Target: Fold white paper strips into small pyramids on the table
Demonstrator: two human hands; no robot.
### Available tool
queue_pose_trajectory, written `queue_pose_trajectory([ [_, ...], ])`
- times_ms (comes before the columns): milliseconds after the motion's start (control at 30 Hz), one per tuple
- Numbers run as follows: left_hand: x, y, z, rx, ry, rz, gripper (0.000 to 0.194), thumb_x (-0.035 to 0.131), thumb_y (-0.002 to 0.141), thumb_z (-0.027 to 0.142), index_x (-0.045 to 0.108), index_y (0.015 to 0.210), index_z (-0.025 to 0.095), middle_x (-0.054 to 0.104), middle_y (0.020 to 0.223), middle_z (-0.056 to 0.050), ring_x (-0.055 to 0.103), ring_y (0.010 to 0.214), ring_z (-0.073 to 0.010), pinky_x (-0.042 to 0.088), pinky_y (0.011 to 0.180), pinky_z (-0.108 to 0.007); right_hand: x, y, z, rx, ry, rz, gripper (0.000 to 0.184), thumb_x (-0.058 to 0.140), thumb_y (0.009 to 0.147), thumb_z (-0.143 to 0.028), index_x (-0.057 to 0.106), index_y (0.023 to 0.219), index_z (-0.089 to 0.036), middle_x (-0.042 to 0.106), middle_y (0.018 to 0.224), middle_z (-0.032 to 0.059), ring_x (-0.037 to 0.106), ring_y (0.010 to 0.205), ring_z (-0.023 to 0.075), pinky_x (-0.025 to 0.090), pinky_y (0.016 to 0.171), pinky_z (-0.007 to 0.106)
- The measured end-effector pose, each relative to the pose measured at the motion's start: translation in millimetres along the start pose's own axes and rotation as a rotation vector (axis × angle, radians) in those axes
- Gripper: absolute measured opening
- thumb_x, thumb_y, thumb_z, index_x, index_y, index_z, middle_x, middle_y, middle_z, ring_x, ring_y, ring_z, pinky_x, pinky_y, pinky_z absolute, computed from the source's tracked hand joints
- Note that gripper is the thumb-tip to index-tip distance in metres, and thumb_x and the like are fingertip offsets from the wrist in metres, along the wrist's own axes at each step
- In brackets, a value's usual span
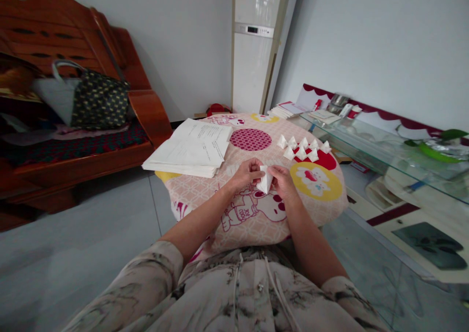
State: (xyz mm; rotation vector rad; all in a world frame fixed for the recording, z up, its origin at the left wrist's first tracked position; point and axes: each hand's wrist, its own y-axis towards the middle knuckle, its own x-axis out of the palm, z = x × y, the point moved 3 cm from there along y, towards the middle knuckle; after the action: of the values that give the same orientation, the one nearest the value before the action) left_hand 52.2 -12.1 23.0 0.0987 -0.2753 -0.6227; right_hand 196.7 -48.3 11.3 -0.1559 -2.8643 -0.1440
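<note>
Between my two hands, over the near part of the cloth-covered table (216,197), is a small folded piece of white paper (265,179). My left hand (249,173) pinches its left edge with thumb and fingers. On the opposite edge, my right hand (281,179) grips it the same way. Beyond my right hand stand several small white folded paper pyramids (301,152), grouped in rough rows. A thick stack of white paper sheets (186,149) with some printed lines lies to the left of my hands.
Along the right runs a glass-topped cabinet (388,151) carrying papers, a cup and a green bowl (443,151). A wooden bench (142,117) with a dark patterned bag (98,100) stands at the left. Behind the table rises a tall white air conditioner (252,58).
</note>
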Motion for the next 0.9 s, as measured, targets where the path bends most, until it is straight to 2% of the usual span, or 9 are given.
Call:
queue_pose_trajectory([
  [133,-0.8,-0.1,0.6,-0.008,0.044,-0.008,0.025,0.076,0.071,0.031,0.058,0.079,0.014,0.059,0.052,0.003,0.05,0.042,-0.0074,0.037,0.042,-0.018,1.1,-0.5,0.8,0.035,-0.015,-0.011,0.033,0.083,0.063,-0.046,0.061,0.061,-0.021,0.055,0.053,-0.0045,0.044,0.046,0.0102,0.034,0.044,0.025],
  [467,1.5,-4.8,6.9,-0.021,0.081,-0.012,0.023,0.073,0.073,0.032,0.06,0.078,0.014,0.06,0.052,0.002,0.053,0.041,-0.0082,0.04,0.044,-0.018,5.1,-3.1,-1.0,0.044,-0.087,-0.104,0.03,0.082,0.065,-0.044,0.063,0.064,-0.021,0.065,0.057,-0.0011,0.055,0.049,0.0146,0.043,0.049,0.027],
  [667,1.1,-5.3,7.4,-0.032,0.126,0.003,0.022,0.071,0.076,0.033,0.06,0.077,0.014,0.06,0.051,0.001,0.053,0.041,-0.0088,0.039,0.043,-0.018,2.7,-2.5,-3.2,-0.003,-0.14,-0.034,0.024,0.077,0.062,-0.037,0.06,0.061,-0.021,0.059,0.053,-0.0037,0.048,0.046,0.0116,0.037,0.046,0.025],
  [900,-0.9,-5.1,2.3,-0.03,0.179,-0.007,0.024,0.069,0.08,0.036,0.058,0.074,0.015,0.059,0.05,0.001,0.051,0.04,-0.0083,0.035,0.042,-0.018,5.9,-1.1,-8.2,-0.019,-0.303,0.004,0.021,0.07,0.059,-0.036,0.056,0.057,-0.021,0.052,0.049,-0.0043,0.043,0.045,0.0108,0.032,0.044,0.024],
])
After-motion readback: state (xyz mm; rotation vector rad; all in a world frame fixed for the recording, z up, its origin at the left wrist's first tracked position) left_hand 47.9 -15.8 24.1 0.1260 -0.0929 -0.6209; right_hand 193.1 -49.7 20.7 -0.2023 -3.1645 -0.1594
